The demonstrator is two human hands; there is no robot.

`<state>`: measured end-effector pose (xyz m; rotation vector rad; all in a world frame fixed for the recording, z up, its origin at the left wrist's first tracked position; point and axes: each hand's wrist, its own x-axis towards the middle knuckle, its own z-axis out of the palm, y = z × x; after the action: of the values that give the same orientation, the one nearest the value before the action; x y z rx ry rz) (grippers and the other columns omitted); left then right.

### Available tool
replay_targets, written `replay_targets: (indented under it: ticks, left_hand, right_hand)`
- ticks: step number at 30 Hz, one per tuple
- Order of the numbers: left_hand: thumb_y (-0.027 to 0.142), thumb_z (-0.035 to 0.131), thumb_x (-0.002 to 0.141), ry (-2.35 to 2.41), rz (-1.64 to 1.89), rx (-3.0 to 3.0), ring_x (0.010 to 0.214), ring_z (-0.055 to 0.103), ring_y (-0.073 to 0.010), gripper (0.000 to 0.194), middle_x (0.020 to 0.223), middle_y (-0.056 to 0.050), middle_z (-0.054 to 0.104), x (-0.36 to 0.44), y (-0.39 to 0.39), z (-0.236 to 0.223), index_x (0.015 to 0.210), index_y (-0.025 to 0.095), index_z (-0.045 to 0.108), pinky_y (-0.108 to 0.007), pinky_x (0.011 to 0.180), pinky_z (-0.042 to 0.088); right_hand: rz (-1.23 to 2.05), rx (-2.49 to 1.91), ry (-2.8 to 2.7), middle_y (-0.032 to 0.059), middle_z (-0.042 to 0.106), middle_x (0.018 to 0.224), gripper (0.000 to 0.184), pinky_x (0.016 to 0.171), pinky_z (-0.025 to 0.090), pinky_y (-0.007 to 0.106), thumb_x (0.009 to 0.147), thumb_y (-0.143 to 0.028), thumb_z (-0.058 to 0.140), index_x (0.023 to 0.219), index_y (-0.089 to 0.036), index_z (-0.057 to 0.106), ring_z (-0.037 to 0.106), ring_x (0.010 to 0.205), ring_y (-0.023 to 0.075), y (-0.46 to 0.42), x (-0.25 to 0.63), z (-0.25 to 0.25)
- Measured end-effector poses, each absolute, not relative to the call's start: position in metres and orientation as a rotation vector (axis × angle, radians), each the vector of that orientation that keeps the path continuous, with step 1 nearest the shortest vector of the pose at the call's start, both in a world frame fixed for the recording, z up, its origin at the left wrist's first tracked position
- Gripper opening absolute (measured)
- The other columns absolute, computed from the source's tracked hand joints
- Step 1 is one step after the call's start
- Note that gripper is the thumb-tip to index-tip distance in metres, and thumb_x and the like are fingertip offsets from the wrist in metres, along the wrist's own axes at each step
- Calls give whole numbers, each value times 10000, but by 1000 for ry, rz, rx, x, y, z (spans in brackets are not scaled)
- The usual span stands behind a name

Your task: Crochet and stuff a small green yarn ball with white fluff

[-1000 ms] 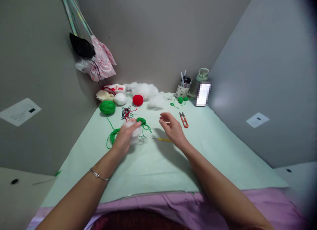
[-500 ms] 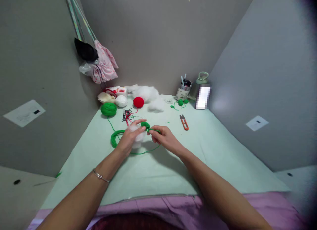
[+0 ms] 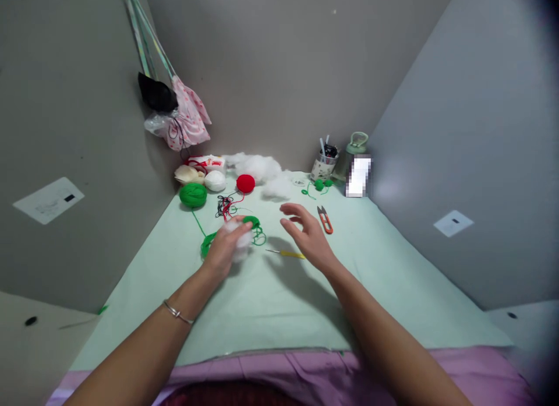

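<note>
My left hand is closed round a tuft of white stuffing and a small green crochet piece, held just above the pale green table cover. Green yarn trails from the piece to a loose bundle on the left. My right hand hovers to the right of the piece with fingers spread and nothing in them. A yellow-handled crochet hook lies on the cover below that hand.
At the back lie a green yarn ball, a white ball, a red ball, loose white stuffing and tangled threads. Orange snips, a pen cup and a green bottle stand right. Bags hang on the wall.
Half a second ago my right hand pinched the green piece beside my left hand. It has since let go, opened and drawn away to the right, uncovering the crochet hook.
</note>
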<state>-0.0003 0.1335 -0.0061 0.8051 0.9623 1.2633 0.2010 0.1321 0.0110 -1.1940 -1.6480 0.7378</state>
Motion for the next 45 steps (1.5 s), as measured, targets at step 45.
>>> replay_targets:
  ticks: [45]
  left_hand:
    - [349,755,721,1206,1113,1465,537,482,-147,161,608,28,593,-3,133,-7,769,206,699,-242,540,368]
  right_hand:
    - [818,-1268,-1915,-25,504,665,161,639,319,270,874,-286,533,728,-216,536,436,639,147,119,175,6]
